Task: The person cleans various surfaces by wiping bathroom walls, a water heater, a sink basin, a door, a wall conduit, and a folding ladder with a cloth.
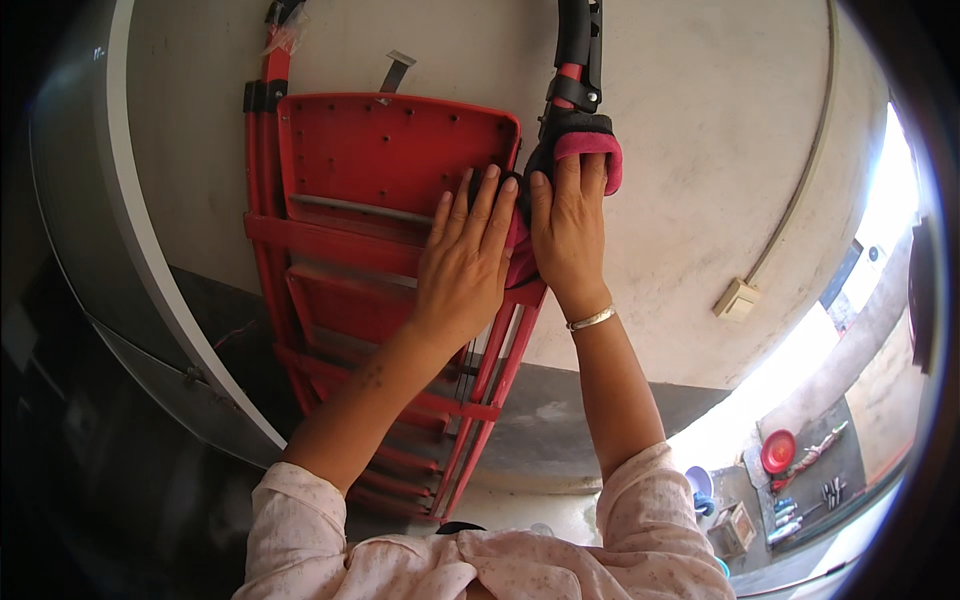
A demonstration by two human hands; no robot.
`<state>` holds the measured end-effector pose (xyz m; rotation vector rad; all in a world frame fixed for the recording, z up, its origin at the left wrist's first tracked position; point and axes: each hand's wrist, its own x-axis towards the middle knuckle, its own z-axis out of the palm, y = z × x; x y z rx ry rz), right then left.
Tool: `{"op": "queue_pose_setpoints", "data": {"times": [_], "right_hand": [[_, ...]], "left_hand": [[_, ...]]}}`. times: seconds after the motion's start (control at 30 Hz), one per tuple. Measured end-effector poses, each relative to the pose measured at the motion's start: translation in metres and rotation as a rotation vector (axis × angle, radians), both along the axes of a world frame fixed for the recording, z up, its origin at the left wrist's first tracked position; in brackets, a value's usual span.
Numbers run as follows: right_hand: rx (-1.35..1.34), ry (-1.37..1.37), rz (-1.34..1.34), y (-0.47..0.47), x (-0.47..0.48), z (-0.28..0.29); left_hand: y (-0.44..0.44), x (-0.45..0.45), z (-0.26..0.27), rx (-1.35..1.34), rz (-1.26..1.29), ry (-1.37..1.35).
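Observation:
A red metal folding step ladder [397,157] leans folded against the wall. A pink and black cloth [589,142] is wrapped about its right-hand rail, near the top step. My right hand [574,232] grips the cloth, with the fingertips tucked under its pink fold and the thumb along its left side. Lower down, my left hand [469,255] lies beside the right one, over the right edge of the top step, holding the bunched part of the cloth. Its thumb is hidden. A bangle [591,318] circles my right wrist.
Black foam covers the upper right rail [574,34]. A metal bracket [396,71] shows above the top step. A switch [737,298] sits on the wall at right. To the left stands a pale frame edge [161,247]. A red basin [778,451] and a wooden stool [733,529] are lower right.

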<state>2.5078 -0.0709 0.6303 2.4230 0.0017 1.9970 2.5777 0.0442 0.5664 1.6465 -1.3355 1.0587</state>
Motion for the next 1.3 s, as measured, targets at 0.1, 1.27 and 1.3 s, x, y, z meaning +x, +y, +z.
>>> {"op": "queue_pose_setpoints", "data": {"times": [0.1, 1.27, 1.3], "right_hand": [[0.025, 0.139, -0.042, -0.002, -0.012, -0.033], [-0.421, -0.044, -0.234, -0.004, 0.082, 0.241], [-0.426, -0.041, -0.227, -0.002, 0.094, 0.251]], "left_hand": [[-0.002, 0.004, -0.031, -0.015, 0.008, 0.018], [0.016, 0.043, 0.164, -0.257, -0.19, -0.243], [0.022, 0.049, 0.17, -0.296, -0.24, -0.226]]}}
